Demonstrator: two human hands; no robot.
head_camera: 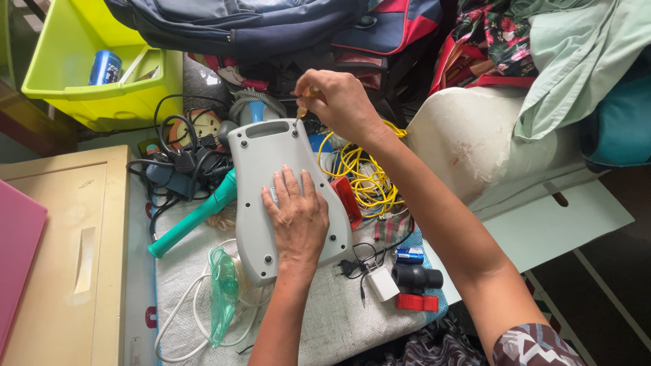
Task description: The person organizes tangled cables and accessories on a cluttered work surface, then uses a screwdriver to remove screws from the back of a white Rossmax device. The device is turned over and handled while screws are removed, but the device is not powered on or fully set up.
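Head view: grey casing (285,196) lying back-up on the white cloth (339,318), among black cables (180,166), yellow wire (359,173) and a teal tube (193,217). Left hand (296,220) spread flat, pressing the casing down. Right hand (339,102) pinching a small yellowish tool (probably a screwdriver) (303,102) at the casing's top edge. Step in hand, seemingly: working a top screw. Next calls for steady downward pressure, tool kept upright.

Cluttered daylit room, wooden cabinet (68,257)
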